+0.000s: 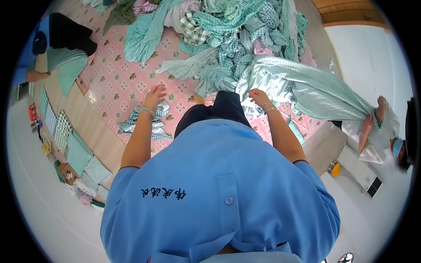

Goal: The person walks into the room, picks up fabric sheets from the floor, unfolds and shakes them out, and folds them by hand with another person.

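My left hand (155,96) is held over the pink patterned floor sheet (118,52), fingers loosely bent and apart, holding nothing. Below its wrist lies a small green-and-white checked cloth bundle (131,122). My right hand (259,98), with bracelets at the wrist, is beside the near end of a long pale green checked sheet (324,85). Its fingers are half curled and appear to grip nothing. That long sheet stretches right to another person's hands (367,125). Ahead of me rises a large heap of crumpled green checked cloths (228,33).
At the far left another person (37,48) in blue stands by green cloths (72,65). Folded checked stacks (79,149) lie along a wooden surface (105,140) on the left. A white appliance with a vent (364,177) stands at right, near a white surface (364,52).
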Demonstrator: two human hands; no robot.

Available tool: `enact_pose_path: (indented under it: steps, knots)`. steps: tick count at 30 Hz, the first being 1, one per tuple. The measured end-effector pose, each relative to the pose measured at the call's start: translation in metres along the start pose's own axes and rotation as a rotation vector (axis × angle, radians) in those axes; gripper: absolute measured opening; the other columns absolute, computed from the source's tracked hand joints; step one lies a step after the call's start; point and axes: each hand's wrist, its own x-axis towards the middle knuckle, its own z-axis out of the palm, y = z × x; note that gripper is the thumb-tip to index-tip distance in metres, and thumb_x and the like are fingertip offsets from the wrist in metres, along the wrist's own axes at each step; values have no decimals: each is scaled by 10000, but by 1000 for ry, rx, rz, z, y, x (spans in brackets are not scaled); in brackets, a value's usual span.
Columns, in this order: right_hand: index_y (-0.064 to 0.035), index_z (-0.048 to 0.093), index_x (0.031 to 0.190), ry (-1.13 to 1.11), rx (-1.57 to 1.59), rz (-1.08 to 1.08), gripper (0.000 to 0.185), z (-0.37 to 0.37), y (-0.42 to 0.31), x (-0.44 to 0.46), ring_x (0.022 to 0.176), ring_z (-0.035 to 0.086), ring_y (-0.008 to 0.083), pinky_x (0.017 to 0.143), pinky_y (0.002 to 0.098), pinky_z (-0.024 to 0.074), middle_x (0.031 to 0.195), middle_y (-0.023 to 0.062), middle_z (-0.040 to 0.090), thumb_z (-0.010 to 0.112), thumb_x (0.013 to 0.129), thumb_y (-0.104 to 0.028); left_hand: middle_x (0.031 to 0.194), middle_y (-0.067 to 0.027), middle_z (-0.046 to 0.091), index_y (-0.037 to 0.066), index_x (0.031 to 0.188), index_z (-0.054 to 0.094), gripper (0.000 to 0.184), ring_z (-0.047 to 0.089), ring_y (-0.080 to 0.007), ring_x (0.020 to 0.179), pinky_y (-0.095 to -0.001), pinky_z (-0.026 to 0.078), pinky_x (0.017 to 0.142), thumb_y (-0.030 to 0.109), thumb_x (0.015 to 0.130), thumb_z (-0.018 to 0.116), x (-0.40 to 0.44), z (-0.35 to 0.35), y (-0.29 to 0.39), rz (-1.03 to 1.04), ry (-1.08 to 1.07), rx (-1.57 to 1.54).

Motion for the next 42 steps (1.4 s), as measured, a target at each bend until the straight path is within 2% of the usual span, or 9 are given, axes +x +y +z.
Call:
enact_pose_path:
  steps: [4, 6, 14, 20, 22, 25, 28, 35, 42]
  knots:
    - [-13, 573, 859, -89, -107, -30, 294, -11, -27, 45, 607, 580, 157, 607, 274, 453, 745, 78, 595, 507, 744, -275, 999, -34, 538, 101, 1049, 489, 346, 524, -144, 843, -301, 411, 691, 347, 806, 467, 16, -14, -47, -184, -68, 240]
    - [-55, 565, 935, -158, -153, 50, 269, -22, -33, 74, 630, 583, 119, 478, 212, 412, 793, 41, 597, 519, 758, -253, 993, -24, 542, 110, 1050, 487, 366, 530, -143, 834, -316, 411, 657, 368, 790, 470, 20, -32, -80, -290, -54, 338]
    - [-40, 562, 920, -234, -193, 24, 275, -79, -74, 181, 601, 570, 127, 509, 235, 434, 770, 59, 596, 508, 771, -264, 959, 1, 554, 141, 1024, 503, 353, 535, -139, 756, -320, 402, 609, 380, 766, 480, 25, -15, -71, -536, 224, 113]
    - [-41, 547, 949, -247, -179, -67, 251, -52, -70, 198, 663, 548, 125, 604, 265, 441, 742, 70, 587, 470, 828, -247, 866, -54, 567, 70, 1030, 516, 361, 558, -161, 668, -277, 441, 563, 335, 786, 517, 188, 40, -53, -201, 133, 225]
    - [-40, 557, 934, -232, -282, -197, 256, -23, -40, 191, 775, 556, 271, 697, 333, 430, 841, 130, 583, 483, 813, -252, 862, -85, 568, 28, 989, 539, 361, 563, -155, 654, -261, 453, 556, 327, 789, 515, 255, 55, -54, -23, 103, 345]
    - [-54, 527, 985, -297, -447, -412, 286, 17, -4, 186, 931, 482, 309, 833, 362, 367, 1013, 147, 523, 563, 737, -193, 876, -125, 572, 9, 941, 557, 337, 569, -170, 692, -281, 454, 635, 303, 780, 522, 362, 71, -102, 179, 166, 495]
    - [-151, 529, 1029, -312, -896, -496, 321, 40, -13, 191, 1127, 313, 309, 877, 467, 284, 1182, 57, 413, 545, 731, -268, 983, -155, 544, 14, 964, 545, 322, 546, -227, 847, -331, 421, 756, 271, 770, 522, 431, 90, -120, 133, 120, 553]
    - [-190, 551, 1017, -389, -945, -339, 334, 51, -12, 222, 1163, 265, 311, 924, 510, 151, 1202, 12, 412, 558, 697, -286, 1302, -150, 240, 71, 1203, 336, 565, 274, -291, 1186, -344, 303, 936, 194, 710, 583, 556, 119, -209, 111, 83, 810]
    - [-210, 560, 997, -333, -1014, -302, 321, 53, 7, 234, 1155, 269, 306, 928, 507, 148, 1177, -8, 437, 575, 683, -273, 1271, -161, 304, 81, 1236, 278, 638, 387, -314, 1105, -349, 373, 870, 170, 690, 597, 618, 118, -247, 73, 144, 809]
